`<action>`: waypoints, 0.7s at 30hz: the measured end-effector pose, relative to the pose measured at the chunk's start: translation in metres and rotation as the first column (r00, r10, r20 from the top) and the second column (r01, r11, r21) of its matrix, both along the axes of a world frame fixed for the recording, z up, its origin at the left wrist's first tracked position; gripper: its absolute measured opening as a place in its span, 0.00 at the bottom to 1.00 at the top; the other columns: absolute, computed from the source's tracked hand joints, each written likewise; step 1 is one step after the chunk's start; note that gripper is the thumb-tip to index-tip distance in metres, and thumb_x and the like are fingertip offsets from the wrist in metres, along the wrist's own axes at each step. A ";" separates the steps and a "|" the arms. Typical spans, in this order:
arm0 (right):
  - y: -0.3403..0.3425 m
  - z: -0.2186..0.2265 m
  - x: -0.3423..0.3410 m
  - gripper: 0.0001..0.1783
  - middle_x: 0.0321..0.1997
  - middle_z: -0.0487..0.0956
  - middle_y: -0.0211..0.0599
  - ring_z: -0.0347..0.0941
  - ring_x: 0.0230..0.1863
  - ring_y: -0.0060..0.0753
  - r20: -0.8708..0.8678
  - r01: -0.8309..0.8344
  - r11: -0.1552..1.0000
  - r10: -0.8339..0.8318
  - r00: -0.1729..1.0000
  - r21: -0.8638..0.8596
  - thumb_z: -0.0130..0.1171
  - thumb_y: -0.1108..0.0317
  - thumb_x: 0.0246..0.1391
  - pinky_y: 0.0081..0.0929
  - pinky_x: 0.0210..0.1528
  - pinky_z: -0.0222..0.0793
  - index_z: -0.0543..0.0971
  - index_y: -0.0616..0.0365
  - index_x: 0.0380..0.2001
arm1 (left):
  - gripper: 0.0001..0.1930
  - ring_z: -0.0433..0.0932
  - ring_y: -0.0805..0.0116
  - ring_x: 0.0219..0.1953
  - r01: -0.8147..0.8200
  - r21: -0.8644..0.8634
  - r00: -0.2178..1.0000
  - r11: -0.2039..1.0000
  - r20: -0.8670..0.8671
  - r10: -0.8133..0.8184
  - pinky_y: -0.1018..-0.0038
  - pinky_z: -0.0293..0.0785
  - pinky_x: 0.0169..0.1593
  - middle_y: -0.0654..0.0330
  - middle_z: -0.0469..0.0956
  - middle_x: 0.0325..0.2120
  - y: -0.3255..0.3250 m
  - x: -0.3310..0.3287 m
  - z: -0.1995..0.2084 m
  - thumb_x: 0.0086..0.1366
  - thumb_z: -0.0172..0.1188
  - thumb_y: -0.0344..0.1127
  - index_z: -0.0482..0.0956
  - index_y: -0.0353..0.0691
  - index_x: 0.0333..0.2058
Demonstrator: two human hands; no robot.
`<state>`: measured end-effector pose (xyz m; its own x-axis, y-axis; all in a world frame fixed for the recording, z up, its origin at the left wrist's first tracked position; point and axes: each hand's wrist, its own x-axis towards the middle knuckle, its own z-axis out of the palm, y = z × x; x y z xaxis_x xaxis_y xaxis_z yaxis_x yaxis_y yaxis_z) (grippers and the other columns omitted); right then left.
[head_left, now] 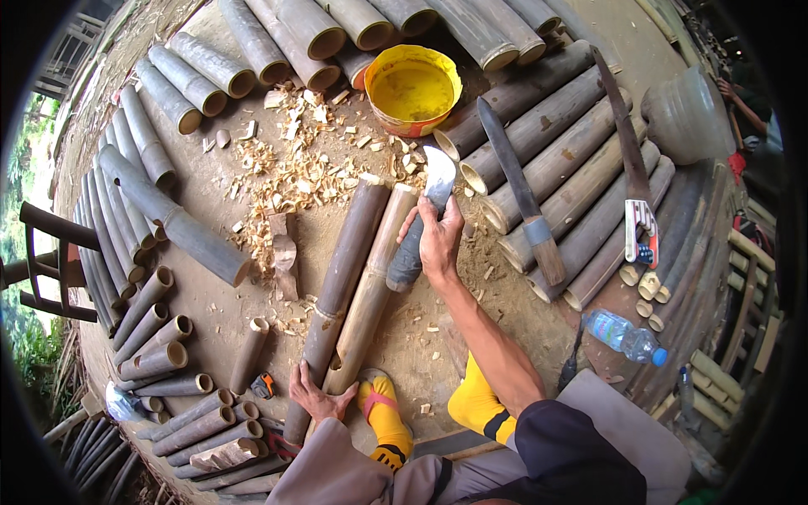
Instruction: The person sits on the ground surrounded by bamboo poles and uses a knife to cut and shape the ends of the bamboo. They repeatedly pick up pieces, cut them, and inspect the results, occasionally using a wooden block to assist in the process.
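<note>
My right hand is closed around the dark wrapped handle of a knife, whose short, curved, bright blade points away from me. The handle lies over the upper part of a light brown bamboo tube. Beside it, on the left, lies a darker bamboo tube. Both run from near my feet toward the far side. Lower down, my left hand grips the near part of the tubes, thumb on the right and fingers on the left. A notch shows in the lighter tube just above that hand.
Wood shavings litter the ground ahead. A yellow paint bucket stands at the far side. A machete and a saw rest on bamboo at right, near a water bottle. More cut bamboo lies left.
</note>
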<state>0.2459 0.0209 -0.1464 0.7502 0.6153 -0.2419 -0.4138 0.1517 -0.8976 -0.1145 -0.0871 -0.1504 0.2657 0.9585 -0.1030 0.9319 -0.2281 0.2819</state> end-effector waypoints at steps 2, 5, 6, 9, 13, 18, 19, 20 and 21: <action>-0.003 -0.003 0.007 0.04 0.19 0.72 0.36 0.71 0.14 0.28 -0.098 -0.072 0.996 0.067 0.993 -0.058 0.48 0.74 0.61 0.27 0.14 0.70 0.65 0.62 0.36 | 0.62 0.57 0.44 0.61 -0.005 -0.021 1.000 1.000 -0.005 0.005 0.51 0.51 0.63 0.46 0.58 0.59 0.002 0.002 0.001 0.29 0.77 0.55 0.54 0.43 0.64; -0.012 0.004 0.016 0.08 0.21 0.73 0.38 0.73 0.15 0.29 -0.261 -0.241 0.964 0.206 0.943 -0.111 0.52 0.73 0.59 0.29 0.16 0.74 0.66 0.63 0.39 | 0.63 0.57 0.44 0.61 -0.026 -0.060 1.000 0.998 -0.007 0.026 0.50 0.52 0.63 0.44 0.57 0.59 0.002 0.004 0.004 0.29 0.77 0.54 0.53 0.42 0.64; -0.012 0.009 0.019 0.06 0.21 0.72 0.38 0.73 0.15 0.28 -0.313 -0.264 0.959 0.220 0.924 -0.103 0.50 0.75 0.59 0.27 0.15 0.74 0.66 0.64 0.38 | 0.63 0.57 0.43 0.61 -0.035 -0.074 0.999 0.997 -0.008 0.035 0.49 0.52 0.62 0.44 0.57 0.59 0.003 0.005 0.004 0.29 0.77 0.54 0.52 0.42 0.64; -0.013 0.018 0.027 0.07 0.21 0.73 0.38 0.73 0.15 0.28 -0.284 -0.332 0.925 0.273 0.919 -0.185 0.49 0.75 0.58 0.27 0.15 0.74 0.66 0.65 0.39 | 0.63 0.56 0.43 0.61 -0.034 -0.094 0.999 0.995 0.004 0.035 0.48 0.53 0.62 0.43 0.56 0.59 0.004 0.005 0.003 0.29 0.78 0.53 0.52 0.42 0.64; -0.008 0.027 0.032 0.09 0.22 0.74 0.38 0.73 0.15 0.29 -0.286 -0.417 0.882 0.350 0.892 -0.218 0.51 0.72 0.58 0.29 0.17 0.75 0.66 0.63 0.39 | 0.63 0.56 0.43 0.61 -0.037 -0.110 0.999 0.993 0.013 0.038 0.48 0.54 0.61 0.43 0.56 0.58 0.005 0.003 0.003 0.28 0.78 0.53 0.52 0.42 0.64; -0.003 0.027 0.038 0.07 0.21 0.73 0.37 0.73 0.16 0.28 -0.312 -0.444 0.857 0.360 0.879 -0.261 0.50 0.72 0.57 0.29 0.16 0.74 0.66 0.62 0.38 | 0.62 0.57 0.43 0.60 -0.057 -0.125 0.998 0.990 0.003 0.057 0.49 0.53 0.62 0.44 0.56 0.58 0.004 0.004 0.007 0.28 0.78 0.53 0.53 0.42 0.64; -0.004 0.028 0.036 0.07 0.21 0.72 0.37 0.73 0.16 0.28 -0.284 -0.384 0.886 0.311 0.907 -0.260 0.51 0.72 0.57 0.29 0.16 0.74 0.66 0.62 0.38 | 0.62 0.58 0.43 0.59 -0.048 -0.101 0.999 0.994 0.014 0.049 0.49 0.53 0.61 0.45 0.57 0.58 0.004 0.004 0.006 0.28 0.78 0.55 0.55 0.42 0.63; -0.004 0.027 0.034 0.08 0.21 0.72 0.37 0.73 0.15 0.29 -0.290 -0.402 0.877 0.326 0.900 -0.261 0.51 0.72 0.57 0.29 0.15 0.74 0.67 0.63 0.38 | 0.62 0.58 0.44 0.59 -0.040 -0.076 0.999 0.996 0.023 0.041 0.50 0.53 0.61 0.45 0.58 0.57 0.004 0.004 0.004 0.27 0.78 0.56 0.56 0.42 0.62; -0.002 0.027 0.034 0.08 0.21 0.73 0.38 0.73 0.15 0.29 -0.292 -0.464 0.826 0.381 0.877 -0.319 0.50 0.73 0.57 0.29 0.15 0.74 0.66 0.63 0.38 | 0.61 0.59 0.44 0.58 -0.032 -0.053 0.999 0.998 0.032 0.034 0.50 0.54 0.61 0.46 0.59 0.57 0.004 0.003 0.002 0.26 0.78 0.58 0.57 0.43 0.61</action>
<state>0.2800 0.0185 -0.1190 0.3436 0.6934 -0.6334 -0.5410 -0.4052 -0.7370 -0.1113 -0.0829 -0.1486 0.2379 0.9604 -0.1451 0.9289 -0.1813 0.3230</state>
